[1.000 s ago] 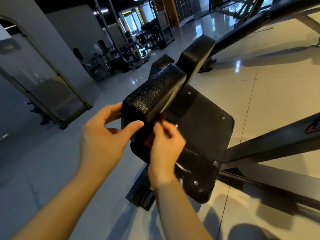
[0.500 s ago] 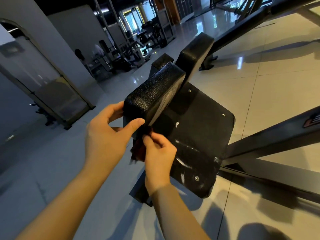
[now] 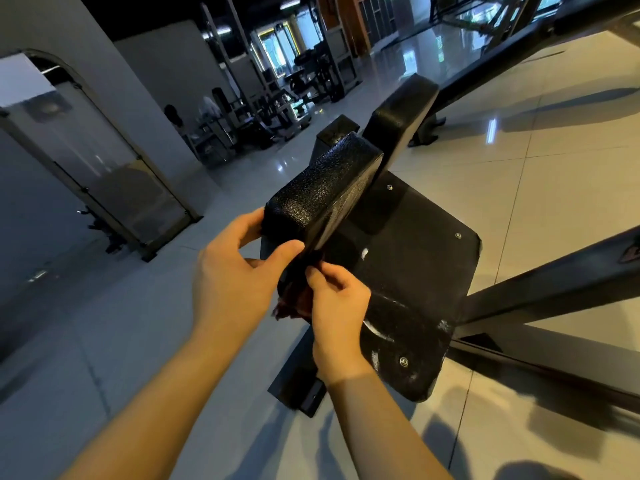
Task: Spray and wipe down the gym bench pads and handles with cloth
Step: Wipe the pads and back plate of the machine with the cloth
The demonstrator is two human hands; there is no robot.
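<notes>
Gleaming floor (image 3: 571,150): pale tiles, reflective, ran under everything from near to far.
Frame beam (image 3: 554,292): dark metal, slanted in from the right edge to meet the flat panel's near right corner.
Flat panel (image 3: 415,265): black, centre right, tilted; screw heads showed at its corners, pale scuffs along the near edge.
Near pad (image 3: 322,192): black textured upholstery, standing edge-on against the panel's left side.
Far pad (image 3: 401,112): same finish, just beyond the near pad, angled up to the right.
Left hand (image 3: 228,282): curled round the near pad's near end, thumb on its right face, fingers on its left.
Right hand (image 3: 339,306): fingertips closed in a pinch on the cloth, just below the left thumb.
Cloth (image 3: 294,306): dark red, bunched, pressed at the near pad's lower edge between the two hands; mostly hidden.
</notes>
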